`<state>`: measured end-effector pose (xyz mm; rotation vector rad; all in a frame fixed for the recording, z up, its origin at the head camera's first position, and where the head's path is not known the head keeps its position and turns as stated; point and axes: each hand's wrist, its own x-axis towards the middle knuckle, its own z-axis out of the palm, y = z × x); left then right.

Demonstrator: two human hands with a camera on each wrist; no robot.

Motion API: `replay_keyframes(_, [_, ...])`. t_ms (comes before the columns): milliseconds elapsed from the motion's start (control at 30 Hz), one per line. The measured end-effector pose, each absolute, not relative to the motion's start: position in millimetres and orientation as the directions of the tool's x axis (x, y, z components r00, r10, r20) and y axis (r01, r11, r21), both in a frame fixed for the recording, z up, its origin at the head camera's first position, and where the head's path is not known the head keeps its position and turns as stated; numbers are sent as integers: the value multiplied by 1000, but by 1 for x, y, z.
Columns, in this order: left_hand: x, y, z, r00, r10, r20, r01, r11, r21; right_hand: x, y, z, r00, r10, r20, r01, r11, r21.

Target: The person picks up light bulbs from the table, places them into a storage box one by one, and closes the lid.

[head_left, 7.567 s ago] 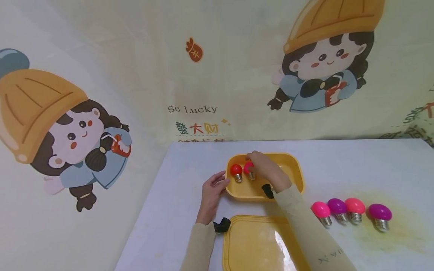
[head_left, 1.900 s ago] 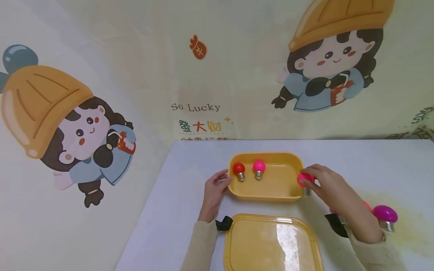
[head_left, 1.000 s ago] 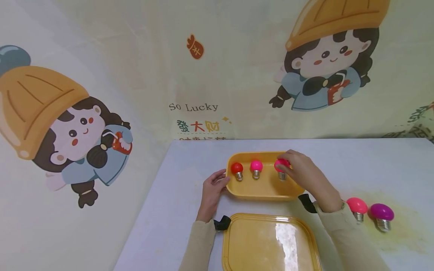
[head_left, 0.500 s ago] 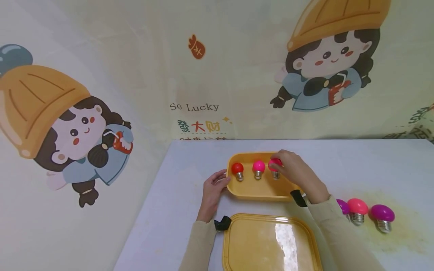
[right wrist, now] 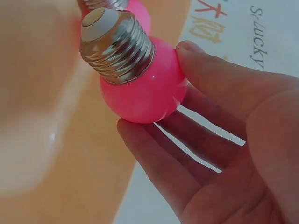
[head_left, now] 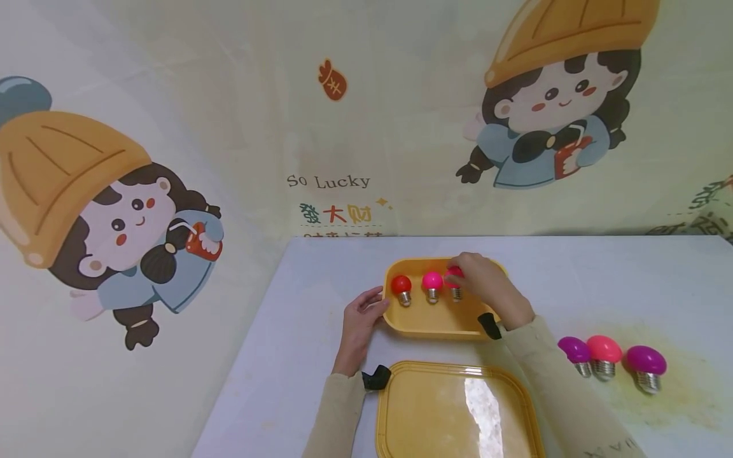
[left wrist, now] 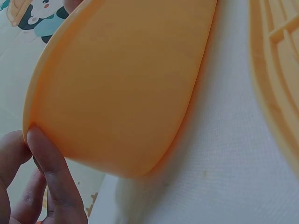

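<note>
My left hand (head_left: 361,321) pinches the left rim of a yellow plastic box (head_left: 438,326). In the left wrist view, the thumb and fingers (left wrist: 56,177) lie on both sides of that rim. Inside the box, a red light bulb (head_left: 401,284) and a pink light bulb (head_left: 432,281) lie with their metal bases towards me. My right hand (head_left: 487,280) reaches into the box and holds another pink bulb (right wrist: 145,88) by its round part, between thumb and fingertips. Its threaded base (right wrist: 119,49) is uncovered. In the head view that hand partly hides the bulb and the box's right end.
A yellow lid-like tray (head_left: 435,413) lies in front of the box, partly under the right sleeve. To the right on the white table (head_left: 275,356) lie a purple bulb (head_left: 574,350), a coral-pink bulb (head_left: 604,350) and another purple bulb (head_left: 646,361). A printed cloth (head_left: 412,127) hangs behind.
My right hand has brought a pink bulb from the right into the box and moved it left, up beside the other pink bulb. The left hand has stayed at the rim.
</note>
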<state>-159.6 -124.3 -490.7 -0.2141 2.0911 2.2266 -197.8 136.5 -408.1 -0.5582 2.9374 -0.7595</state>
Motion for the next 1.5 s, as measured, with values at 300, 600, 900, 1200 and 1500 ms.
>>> replay_keyframes(300, [-160,-125,-491,-988,-36,-149,-146,-69,987,-204,130,-417,-925,-380,1,-332,809,-485])
replay_keyframes(600, [-159,-125,-489,-987,-28,-158,-156,-74,985,-213,126,-423,-911,-412,-2,-355,787,-504])
replay_keyframes(900, [-161,-126,-494,-984,-30,-177,-175,-64,982,-215,118,-423,-927,-362,-100,-263,815,-516])
replay_keyframes(1200, [-160,-125,-492,-984,-37,-175,-173,-59,983,-217,116,-425,-919,-384,-86,-288,805,-518])
replay_keyframes(1500, [-161,-126,-492,-984,-40,-174,-171,-59,983,-220,116,-426,-914,-390,-113,-280,808,-518])
